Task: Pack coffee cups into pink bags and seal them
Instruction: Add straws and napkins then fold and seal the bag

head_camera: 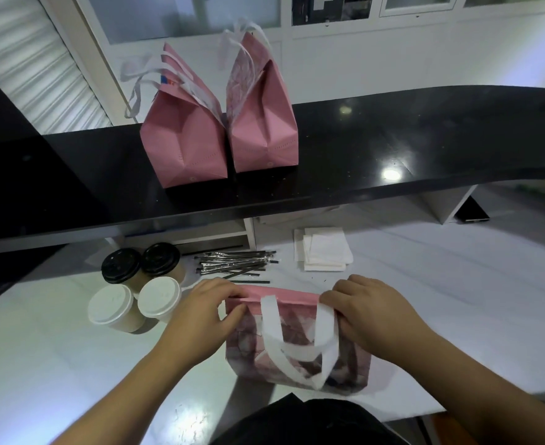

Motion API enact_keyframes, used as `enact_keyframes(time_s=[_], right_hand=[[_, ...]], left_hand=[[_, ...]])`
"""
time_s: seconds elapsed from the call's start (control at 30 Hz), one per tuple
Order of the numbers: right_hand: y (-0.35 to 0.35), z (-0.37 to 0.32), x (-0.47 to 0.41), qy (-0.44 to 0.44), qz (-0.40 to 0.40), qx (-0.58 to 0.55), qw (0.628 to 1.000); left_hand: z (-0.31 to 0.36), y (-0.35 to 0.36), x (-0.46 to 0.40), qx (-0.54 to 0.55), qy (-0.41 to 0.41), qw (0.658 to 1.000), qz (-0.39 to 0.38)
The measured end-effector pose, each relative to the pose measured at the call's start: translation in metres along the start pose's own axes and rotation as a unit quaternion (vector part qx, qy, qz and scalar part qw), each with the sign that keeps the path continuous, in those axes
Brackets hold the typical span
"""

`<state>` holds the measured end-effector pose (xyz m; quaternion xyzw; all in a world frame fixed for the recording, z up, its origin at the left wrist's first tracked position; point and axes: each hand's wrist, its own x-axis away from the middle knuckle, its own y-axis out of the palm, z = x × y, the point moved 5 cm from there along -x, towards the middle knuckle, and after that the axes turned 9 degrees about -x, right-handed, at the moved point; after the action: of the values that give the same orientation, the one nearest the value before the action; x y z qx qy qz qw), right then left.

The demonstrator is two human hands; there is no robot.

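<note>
A pink bag (296,361) with white handles stands on the white counter in front of me. My left hand (205,311) pinches its top edge at the left corner, and my right hand (370,311) pinches the top edge at the right corner. What is inside the bag is hidden. Left of it stand several coffee cups: two with black lids (121,264) behind, two with white lids (110,305) in front. Two closed pink bags (184,146) (263,130) stand side by side on the raised black shelf.
A pile of wrapped black straws (235,261) lies behind the bag. White napkins (325,248) are stacked to their right. The black shelf (409,149) overhangs the back of the white counter (441,300). A dark flat device (471,210) lies at the far right.
</note>
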<state>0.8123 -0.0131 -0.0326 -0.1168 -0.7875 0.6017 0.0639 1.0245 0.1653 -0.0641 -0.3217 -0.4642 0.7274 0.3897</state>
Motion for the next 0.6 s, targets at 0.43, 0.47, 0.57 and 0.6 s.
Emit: enact_keyframes(time_s=[0.43,0.47,0.57,0.6], right_hand=[[-0.073,0.019,0.023,0.180,0.016,-0.059,0.982],[-0.085,0.022,0.026,0.197,0.023,-0.056,0.979],[-0.123,0.029,0.030,0.234,0.051,-0.053,0.970],[-0.137,0.031,0.030,0.241,0.065,-0.053,0.967]], left_hand=[[0.042,-0.022,-0.012,0.132,-0.035,0.986,0.100],[0.052,-0.022,-0.014,0.138,-0.022,0.986,0.092],[0.086,-0.024,-0.023,0.160,0.024,0.985,0.066],[0.098,-0.025,-0.027,0.172,0.040,0.982,0.059]])
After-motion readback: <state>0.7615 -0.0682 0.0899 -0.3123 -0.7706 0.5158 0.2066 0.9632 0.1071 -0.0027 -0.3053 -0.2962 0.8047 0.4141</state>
